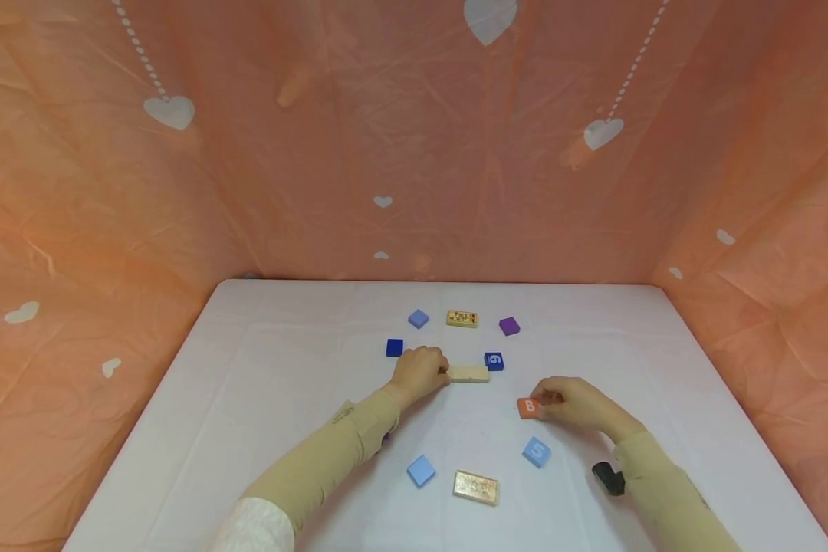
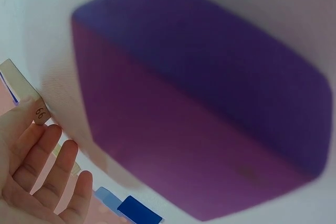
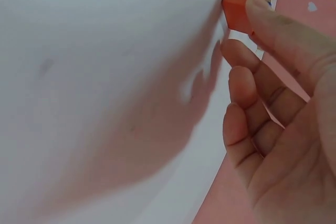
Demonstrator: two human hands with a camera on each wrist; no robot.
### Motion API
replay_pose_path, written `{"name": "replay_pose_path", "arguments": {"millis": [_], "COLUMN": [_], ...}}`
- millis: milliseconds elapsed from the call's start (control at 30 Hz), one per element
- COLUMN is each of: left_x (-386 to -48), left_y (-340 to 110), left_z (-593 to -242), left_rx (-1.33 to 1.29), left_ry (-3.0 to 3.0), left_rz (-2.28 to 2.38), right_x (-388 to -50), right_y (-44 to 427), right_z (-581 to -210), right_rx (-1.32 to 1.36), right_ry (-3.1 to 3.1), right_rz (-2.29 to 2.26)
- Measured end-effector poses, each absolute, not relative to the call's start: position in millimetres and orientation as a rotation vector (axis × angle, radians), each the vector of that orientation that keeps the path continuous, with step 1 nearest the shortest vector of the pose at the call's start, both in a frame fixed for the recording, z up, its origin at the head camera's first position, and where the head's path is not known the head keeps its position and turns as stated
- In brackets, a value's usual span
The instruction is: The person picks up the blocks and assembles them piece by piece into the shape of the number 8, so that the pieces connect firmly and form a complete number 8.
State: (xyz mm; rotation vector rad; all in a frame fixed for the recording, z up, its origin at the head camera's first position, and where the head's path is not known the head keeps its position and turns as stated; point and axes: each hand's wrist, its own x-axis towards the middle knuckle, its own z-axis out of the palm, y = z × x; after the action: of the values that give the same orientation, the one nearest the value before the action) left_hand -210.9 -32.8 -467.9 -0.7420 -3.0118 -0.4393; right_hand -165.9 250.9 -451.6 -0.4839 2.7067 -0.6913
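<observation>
My left hand (image 1: 419, 374) pinches the left end of a pale wooden block (image 1: 469, 374) lying on the table; in the left wrist view the thumb of this hand (image 2: 37, 166) is against the end of the block (image 2: 23, 85), marked 66. My right hand (image 1: 576, 402) pinches the right side of an orange tile (image 1: 527, 408) with a white 8. In the right wrist view, the thumb of this hand (image 3: 283, 93) lies on the orange tile (image 3: 242, 3). A dark blue tile (image 1: 494, 361) touches or nearly touches the wooden block's right end.
Behind the hands lie a dark blue tile (image 1: 394, 348), a light blue tile (image 1: 418, 319), a gold bar (image 1: 462, 319) and a purple tile (image 1: 509, 326). Nearer are two light blue tiles (image 1: 422, 471), (image 1: 537, 452), another gold bar (image 1: 476, 487) and a black object (image 1: 608, 478) beside my right sleeve.
</observation>
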Motion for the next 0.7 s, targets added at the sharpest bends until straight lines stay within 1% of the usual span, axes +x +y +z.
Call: {"name": "replay_pose_path", "arguments": {"millis": [333, 700], "left_x": [-212.0, -211.5], "left_y": [-32.8, -32.7], "left_z": [-467.2, -467.6], "left_rx": [-0.747, -0.728], "left_ry": [-3.01, -3.027], "left_rz": [-0.436, -0.427], "right_x": [-177.6, -187.4], "right_y": [231.0, 218.5], "right_z": [-452.8, -455.6], "right_rx": [-0.585, -0.557], "right_ry": [2.716, 2.711], "right_rz": [-0.724, -0.73]}}
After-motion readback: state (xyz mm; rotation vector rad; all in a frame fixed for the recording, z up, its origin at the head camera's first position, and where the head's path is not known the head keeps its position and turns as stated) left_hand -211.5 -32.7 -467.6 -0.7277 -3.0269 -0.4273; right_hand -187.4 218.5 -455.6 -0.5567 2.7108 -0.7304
